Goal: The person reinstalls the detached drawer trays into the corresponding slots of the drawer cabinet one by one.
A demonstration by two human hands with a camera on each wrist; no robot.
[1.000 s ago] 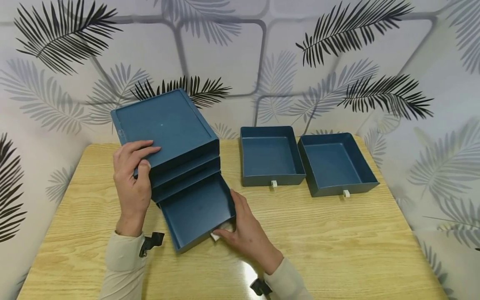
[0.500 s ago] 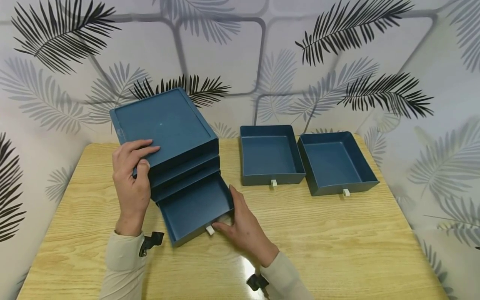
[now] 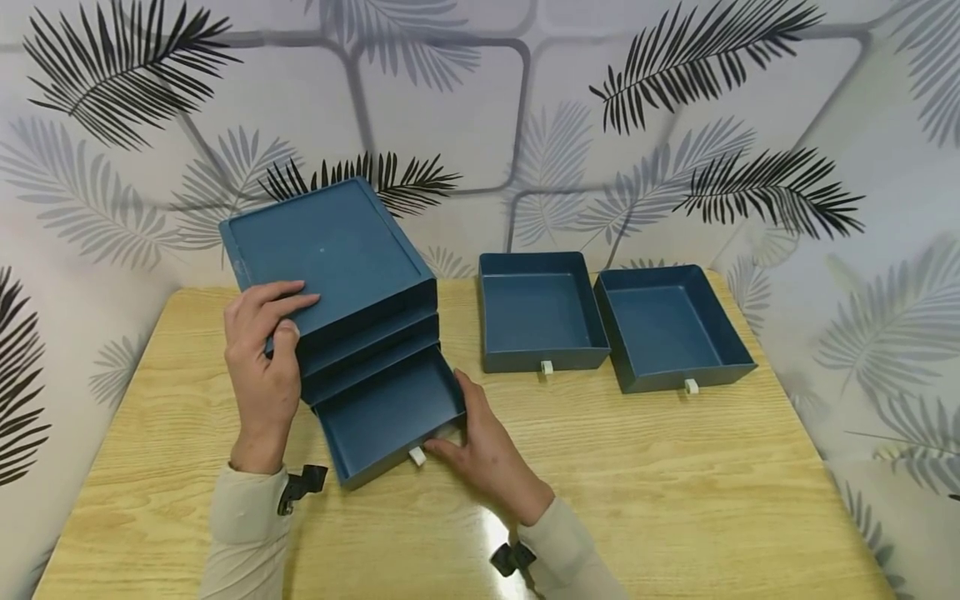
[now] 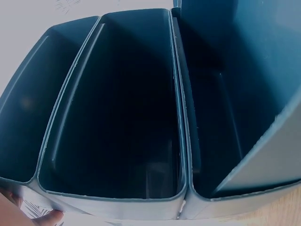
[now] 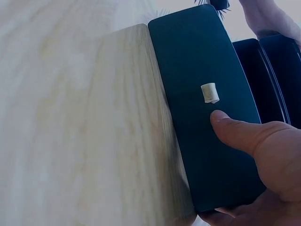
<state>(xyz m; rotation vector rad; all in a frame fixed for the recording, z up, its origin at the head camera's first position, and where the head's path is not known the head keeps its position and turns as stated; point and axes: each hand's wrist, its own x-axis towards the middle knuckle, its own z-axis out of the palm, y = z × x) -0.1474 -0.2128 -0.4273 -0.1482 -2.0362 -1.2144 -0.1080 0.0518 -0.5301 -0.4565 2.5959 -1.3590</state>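
Observation:
A blue drawer cabinet (image 3: 330,242) stands at the left of the table, with two vacant slots above its lowest one. My left hand (image 3: 264,367) grips its near left edge, fingers over the top and thumb by the front. The bottom drawer (image 3: 390,408) sticks out partway, empty inside, its rear within the slot. My right hand (image 3: 495,454) holds this drawer by its right front corner. In the right wrist view the thumb (image 5: 235,132) presses on the drawer's front, just beside the white pull tab (image 5: 210,92); the other fingers are mostly hidden at the drawer's side.
Two more blue drawers, one upright (image 3: 536,308) and one slightly turned (image 3: 671,325), lie side by side at the back right. Both are empty with white tabs facing front. The wooden table (image 3: 675,500) meets a leaf-patterned backdrop (image 3: 442,108) behind.
The bottom drawer has slid a little farther into the cabinet, with my right hand moving along with it, up and left. My left hand and the cabinet stay put.

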